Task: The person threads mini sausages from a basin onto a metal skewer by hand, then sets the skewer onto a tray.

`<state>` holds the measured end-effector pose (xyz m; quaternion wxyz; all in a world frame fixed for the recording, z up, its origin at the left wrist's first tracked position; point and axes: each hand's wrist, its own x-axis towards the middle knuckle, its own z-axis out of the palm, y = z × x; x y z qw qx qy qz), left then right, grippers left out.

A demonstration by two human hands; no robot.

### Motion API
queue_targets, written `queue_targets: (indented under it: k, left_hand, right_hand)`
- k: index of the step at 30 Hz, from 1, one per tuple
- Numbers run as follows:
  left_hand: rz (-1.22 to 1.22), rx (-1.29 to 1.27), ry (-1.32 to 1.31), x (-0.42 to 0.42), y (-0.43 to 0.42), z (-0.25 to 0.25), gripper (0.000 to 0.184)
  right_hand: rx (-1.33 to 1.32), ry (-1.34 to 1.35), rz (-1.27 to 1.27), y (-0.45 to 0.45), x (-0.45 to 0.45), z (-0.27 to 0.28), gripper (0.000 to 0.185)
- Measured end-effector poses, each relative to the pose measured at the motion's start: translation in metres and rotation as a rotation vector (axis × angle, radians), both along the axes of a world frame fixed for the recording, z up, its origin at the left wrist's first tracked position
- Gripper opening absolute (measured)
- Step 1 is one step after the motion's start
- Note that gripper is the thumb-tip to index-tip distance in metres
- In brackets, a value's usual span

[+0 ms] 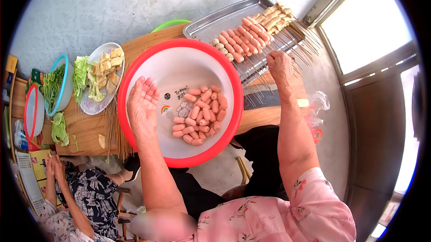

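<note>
My left hand (pixel 144 104) is palm up with its fingers extended over the left side of a red-rimmed white basin (pixel 152 69). Nothing lies in it. Inside the basin, small pink sausages (pixel 204 114) are heaped towards the right. My right hand (pixel 281 68) is closed in a fist at the near side of a metal tray (pixel 220 20), among the bare skewer ends. Whatever its fingers hold is hidden. On the tray lie rows of skewered sausages (pixel 246 38), with rolled tofu-skin skewers (pixel 274 17) behind and pale speckled balls (pixel 222 50) at the left.
Left of the basin, a bundle of bare skewers (pixel 117 134) lies on the wooden table (pixel 87 130). A white plate (pixel 95 107) holds tofu pieces and leaves; a blue-rimmed bowl (pixel 68 91) holds greens. Another person's hands (pixel 54 170) are at lower left. A window (pixel 359 22) is at right.
</note>
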<state>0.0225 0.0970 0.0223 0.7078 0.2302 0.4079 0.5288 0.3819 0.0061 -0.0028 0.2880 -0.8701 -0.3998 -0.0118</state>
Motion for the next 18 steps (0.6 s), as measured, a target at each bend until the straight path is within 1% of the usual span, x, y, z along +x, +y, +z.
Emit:
queue_targets:
  k: [5, 10, 13, 15, 16, 18]
  left_hand:
    - [-0.007, 0.002, 0.005, 0.0, 0.0, 0.0, 0.038]
    - [-0.003, 0.009, 0.0, -0.002, -0.002, -0.001, 0.037]
    - [0.009, -0.002, 0.003, -0.006, -0.002, 0.0, 0.036]
    - [0.017, 0.011, -0.002, -0.011, -0.002, 0.0, 0.033]
    - [0.024, 0.009, 0.002, -0.014, -0.001, 0.0, 0.033]
    - [0.057, 0.013, -0.042, -0.027, 0.001, -0.002, 0.031]
  right_hand:
    - [-0.063, 0.009, -0.061, 0.0, 0.007, -0.01, 0.017]
    - [-0.104, 0.026, -0.11, -0.002, 0.0, -0.001, 0.015]
    - [-0.036, -0.008, -0.114, -0.002, -0.006, 0.001, 0.014]
    - [0.065, -0.036, -0.052, -0.002, -0.014, 0.006, 0.015]
    - [0.063, -0.032, -0.045, -0.002, -0.018, 0.011, 0.015]
    - [0.163, -0.04, 0.071, 0.001, -0.033, 0.022, 0.016]
